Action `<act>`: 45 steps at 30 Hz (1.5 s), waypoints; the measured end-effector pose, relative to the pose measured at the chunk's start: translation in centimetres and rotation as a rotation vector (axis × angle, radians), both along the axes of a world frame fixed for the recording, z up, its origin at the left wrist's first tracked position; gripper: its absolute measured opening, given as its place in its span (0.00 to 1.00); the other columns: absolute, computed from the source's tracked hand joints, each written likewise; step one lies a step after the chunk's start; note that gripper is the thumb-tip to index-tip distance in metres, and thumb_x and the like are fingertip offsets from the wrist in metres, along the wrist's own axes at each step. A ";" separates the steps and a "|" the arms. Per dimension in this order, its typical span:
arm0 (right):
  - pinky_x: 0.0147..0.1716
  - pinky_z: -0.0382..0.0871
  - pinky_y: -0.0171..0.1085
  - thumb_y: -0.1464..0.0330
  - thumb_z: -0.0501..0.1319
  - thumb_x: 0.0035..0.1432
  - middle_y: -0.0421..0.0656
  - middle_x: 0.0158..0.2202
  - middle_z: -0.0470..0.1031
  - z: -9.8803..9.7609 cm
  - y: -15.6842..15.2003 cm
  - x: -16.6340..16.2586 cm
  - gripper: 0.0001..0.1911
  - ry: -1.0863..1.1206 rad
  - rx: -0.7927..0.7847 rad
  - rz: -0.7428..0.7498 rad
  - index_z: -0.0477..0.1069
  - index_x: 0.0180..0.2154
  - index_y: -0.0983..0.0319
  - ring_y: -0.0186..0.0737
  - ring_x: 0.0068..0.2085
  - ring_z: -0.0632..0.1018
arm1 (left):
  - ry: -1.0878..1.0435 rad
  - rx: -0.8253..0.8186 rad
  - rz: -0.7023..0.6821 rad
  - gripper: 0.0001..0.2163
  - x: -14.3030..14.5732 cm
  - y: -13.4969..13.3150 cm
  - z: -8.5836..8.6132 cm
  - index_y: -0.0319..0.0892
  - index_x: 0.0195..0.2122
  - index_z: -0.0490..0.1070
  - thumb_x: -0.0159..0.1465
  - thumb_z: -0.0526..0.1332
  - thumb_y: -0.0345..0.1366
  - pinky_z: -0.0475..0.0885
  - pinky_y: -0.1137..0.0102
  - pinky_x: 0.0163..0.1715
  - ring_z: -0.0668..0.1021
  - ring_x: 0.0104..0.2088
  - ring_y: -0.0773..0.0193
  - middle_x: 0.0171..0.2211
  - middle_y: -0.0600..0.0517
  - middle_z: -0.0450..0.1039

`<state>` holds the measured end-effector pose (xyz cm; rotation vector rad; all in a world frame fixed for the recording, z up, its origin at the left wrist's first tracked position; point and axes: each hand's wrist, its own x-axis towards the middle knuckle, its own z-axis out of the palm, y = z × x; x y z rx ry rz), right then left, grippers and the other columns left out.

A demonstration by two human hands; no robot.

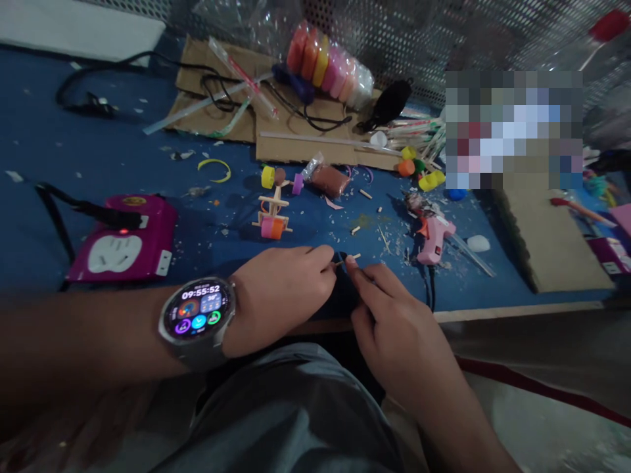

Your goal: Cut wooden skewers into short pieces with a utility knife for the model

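Near the table's front edge, my left hand (280, 292) is closed in a pinch on a thin wooden stick (339, 263), whose tip pokes out toward the right. My right hand (394, 322) is closed just beside it, thumb and fingers pressed together around something dark and slim that they mostly hide. A short pale piece of stick (357, 257) shows by the right fingertips. Beyond my left hand stands a small stick-built model (274, 205) with yellow, purple, pink and orange round parts.
A pink glue gun (434, 240) lies to the right, its cord running off the front edge. At left sits a magenta power strip (123, 240) with a plug in it. Behind are a brown clay pack (329, 180), cardboard (305, 148) and a bag of coloured clay (330, 62).
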<state>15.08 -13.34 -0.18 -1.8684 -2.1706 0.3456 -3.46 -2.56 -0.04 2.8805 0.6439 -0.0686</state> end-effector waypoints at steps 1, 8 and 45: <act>0.47 0.86 0.53 0.76 0.51 0.71 0.57 0.54 0.80 0.0 -0.2 0.0 0.29 -0.002 -0.007 0.003 0.71 0.68 0.74 0.55 0.50 0.86 | 0.006 -0.004 0.007 0.21 0.1 0.0 0.1 0.36 0.52 0.79 0.75 0.63 0.52 0.63 0.61 0.26 0.79 0.36 0.54 0.42 0.43 0.77; 0.44 0.86 0.52 0.77 0.51 0.70 0.57 0.52 0.81 -0.2 -0.5 0.0 0.29 -0.010 0.011 -0.009 0.71 0.69 0.74 0.55 0.47 0.86 | 0.033 0.006 -0.005 0.23 0.2 0.0 0.1 0.35 0.53 0.78 0.75 0.63 0.54 0.63 0.62 0.27 0.80 0.38 0.52 0.43 0.43 0.77; 0.50 0.86 0.53 0.76 0.50 0.70 0.57 0.57 0.80 -0.7 -0.1 0.4 0.30 0.038 -0.009 -0.014 0.71 0.70 0.72 0.55 0.51 0.86 | 0.229 -0.059 0.028 0.20 0.8 -0.4 1.1 0.35 0.61 0.73 0.68 0.63 0.24 0.82 0.58 0.37 0.83 0.47 0.46 0.48 0.43 0.75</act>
